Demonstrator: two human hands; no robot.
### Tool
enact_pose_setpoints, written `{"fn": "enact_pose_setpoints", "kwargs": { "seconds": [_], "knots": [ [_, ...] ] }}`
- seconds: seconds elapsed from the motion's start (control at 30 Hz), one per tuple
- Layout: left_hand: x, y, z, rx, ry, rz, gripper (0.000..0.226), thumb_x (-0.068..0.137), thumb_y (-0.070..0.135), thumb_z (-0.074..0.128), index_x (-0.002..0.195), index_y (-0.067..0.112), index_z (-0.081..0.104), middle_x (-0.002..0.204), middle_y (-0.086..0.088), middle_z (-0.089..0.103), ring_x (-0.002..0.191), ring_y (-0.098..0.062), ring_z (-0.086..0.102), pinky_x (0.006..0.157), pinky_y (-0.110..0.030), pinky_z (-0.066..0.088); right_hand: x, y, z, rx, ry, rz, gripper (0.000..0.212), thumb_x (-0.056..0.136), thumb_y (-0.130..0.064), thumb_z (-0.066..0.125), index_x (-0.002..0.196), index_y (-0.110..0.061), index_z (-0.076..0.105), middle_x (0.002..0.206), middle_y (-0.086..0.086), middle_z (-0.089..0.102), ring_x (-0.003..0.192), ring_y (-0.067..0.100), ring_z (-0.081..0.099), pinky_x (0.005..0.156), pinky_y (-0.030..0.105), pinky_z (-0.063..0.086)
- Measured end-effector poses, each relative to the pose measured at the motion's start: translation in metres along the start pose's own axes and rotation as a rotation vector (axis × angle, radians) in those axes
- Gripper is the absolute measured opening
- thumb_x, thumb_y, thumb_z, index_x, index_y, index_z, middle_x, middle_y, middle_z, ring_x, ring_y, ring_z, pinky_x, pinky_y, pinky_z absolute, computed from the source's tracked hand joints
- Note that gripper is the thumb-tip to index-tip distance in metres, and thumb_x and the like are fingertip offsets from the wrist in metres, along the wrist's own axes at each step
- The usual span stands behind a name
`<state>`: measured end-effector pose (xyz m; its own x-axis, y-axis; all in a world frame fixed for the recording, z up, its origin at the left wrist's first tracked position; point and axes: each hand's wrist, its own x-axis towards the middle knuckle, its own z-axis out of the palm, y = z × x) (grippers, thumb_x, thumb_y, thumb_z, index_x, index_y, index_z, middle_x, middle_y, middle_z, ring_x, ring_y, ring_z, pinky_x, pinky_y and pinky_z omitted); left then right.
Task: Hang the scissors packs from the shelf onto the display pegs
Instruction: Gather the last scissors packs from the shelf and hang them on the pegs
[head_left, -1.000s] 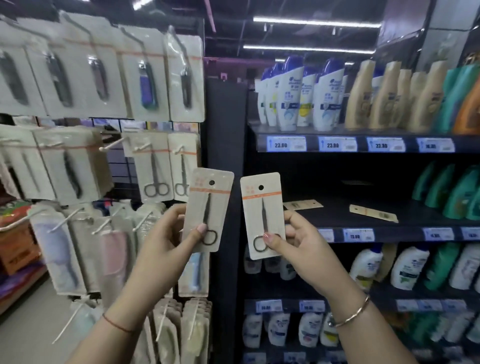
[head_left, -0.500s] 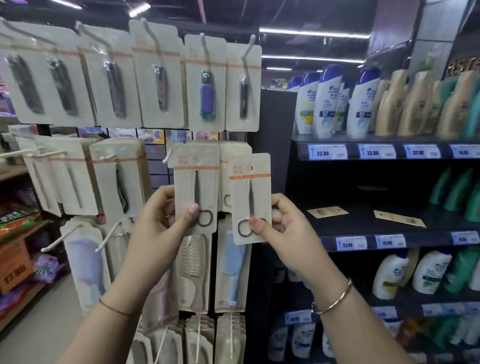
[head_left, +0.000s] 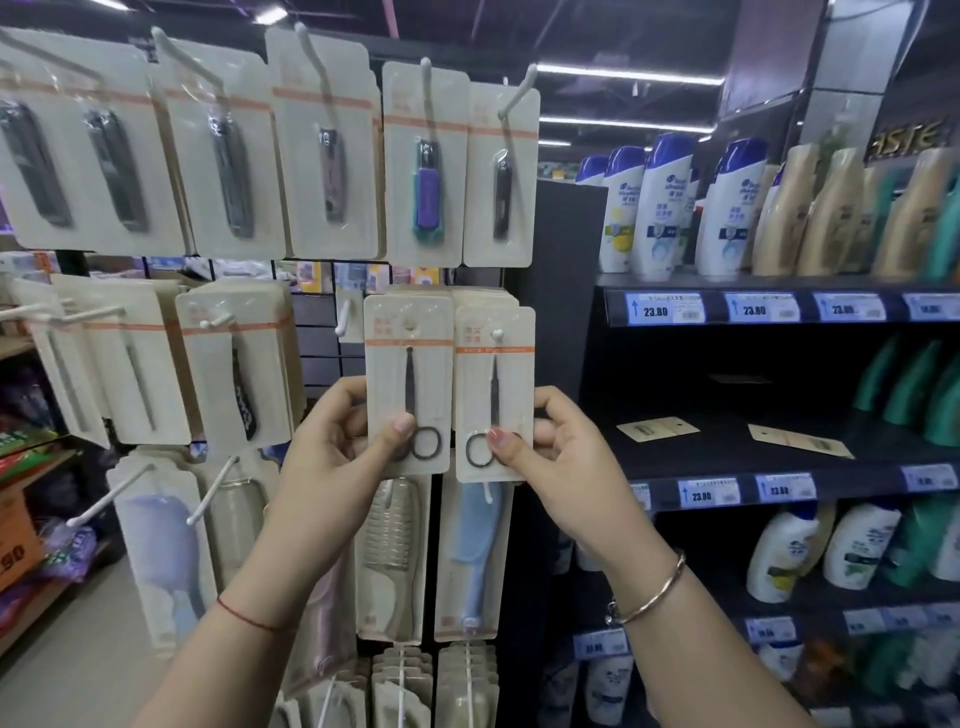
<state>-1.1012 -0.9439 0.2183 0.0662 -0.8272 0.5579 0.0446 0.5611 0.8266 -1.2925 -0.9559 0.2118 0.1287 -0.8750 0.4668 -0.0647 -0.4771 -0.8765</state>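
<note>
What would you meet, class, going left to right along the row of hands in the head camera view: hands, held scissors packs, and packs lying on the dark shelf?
left hand → left scissors pack → right scissors pack → right hand → near shelf pack → far shelf pack

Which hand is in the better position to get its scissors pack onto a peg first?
The right hand, probably. A white peg tip already shows at the hole of its pack. The left hand holds its pack with no peg visible in its hole.
</note>
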Motion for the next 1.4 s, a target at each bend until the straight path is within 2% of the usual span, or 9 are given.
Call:
{"fn": "enact_pose_setpoints", "kwargs": {
  "seconds": [0.23,0.4,0.63,0.83,1.07,1.3,1.4],
  "knots": [
    [-0.001,0.000,0.004,-0.023,-0.011,0.003,0.019,0.088,0.003,0.059,0.101,0.017,0.060,0.083,0.005,0.077,0.072,-0.003,0.070,0.066,-0.015,0.056,0.006,0.004,-0.002,-0.020,0.008,0.001,0.013,0.089,-0.017,0.066,0.100,-0.019,0.060,0.091,0.003,0.078,0.086,0.016,0.075,0.082,0.028,0.058],
    [0.001,-0.008,0.004,-0.021,-0.008,-0.008,0.019,0.088,0.005,0.059,0.103,0.016,0.061,0.084,0.006,0.077,0.073,-0.003,0.070,0.065,-0.013,0.054,0.009,0.005,-0.003,-0.008,0.001,0.008,0.015,0.089,-0.017,0.066,0.103,-0.017,0.059,0.092,0.003,0.078,0.087,0.017,0.075,0.082,0.028,0.059],
    [0.014,-0.019,0.002,0.005,0.025,-0.028,0.016,0.088,0.009,0.061,0.099,0.020,0.061,0.086,-0.002,0.076,0.078,-0.010,0.070,0.070,-0.021,0.058,0.020,0.011,-0.002,0.006,0.014,0.010,0.014,0.089,-0.017,0.067,0.100,-0.020,0.060,0.091,0.004,0.078,0.088,0.020,0.075,0.087,0.038,0.058],
    [0.023,-0.028,0.003,0.039,0.061,-0.023,0.017,0.088,0.013,0.064,0.096,0.028,0.061,0.088,0.002,0.077,0.081,-0.012,0.071,0.072,-0.021,0.055,0.028,0.015,0.001,0.041,0.032,0.015,0.017,0.089,-0.014,0.067,0.104,-0.017,0.060,0.092,0.005,0.078,0.088,0.019,0.075,0.082,0.030,0.058],
    [0.031,-0.031,0.004,0.022,0.071,-0.034,0.017,0.089,0.009,0.062,0.097,0.023,0.059,0.083,0.005,0.076,0.076,-0.006,0.071,0.069,-0.018,0.057,0.034,0.019,0.001,0.048,0.029,0.014,0.016,0.089,-0.015,0.067,0.102,-0.020,0.060,0.092,0.004,0.078,0.087,0.018,0.075,0.081,0.032,0.059],
    [0.034,-0.034,0.003,0.028,0.070,-0.037,0.017,0.088,0.009,0.062,0.100,0.021,0.059,0.085,0.003,0.077,0.079,-0.007,0.072,0.070,-0.020,0.058,0.041,0.023,-0.001,0.032,0.024,0.006,0.014,0.088,-0.016,0.067,0.100,-0.020,0.060,0.090,0.004,0.078,0.085,0.019,0.075,0.080,0.034,0.060],
    [0.034,-0.035,0.003,0.025,0.075,-0.045,0.016,0.089,0.009,0.062,0.100,0.021,0.059,0.085,0.004,0.077,0.078,-0.007,0.072,0.072,-0.020,0.058,0.042,0.023,-0.001,0.037,0.016,0.007,0.015,0.088,-0.016,0.068,0.101,-0.018,0.060,0.089,0.004,0.078,0.083,0.015,0.075,0.072,0.026,0.059]
  ]
}}
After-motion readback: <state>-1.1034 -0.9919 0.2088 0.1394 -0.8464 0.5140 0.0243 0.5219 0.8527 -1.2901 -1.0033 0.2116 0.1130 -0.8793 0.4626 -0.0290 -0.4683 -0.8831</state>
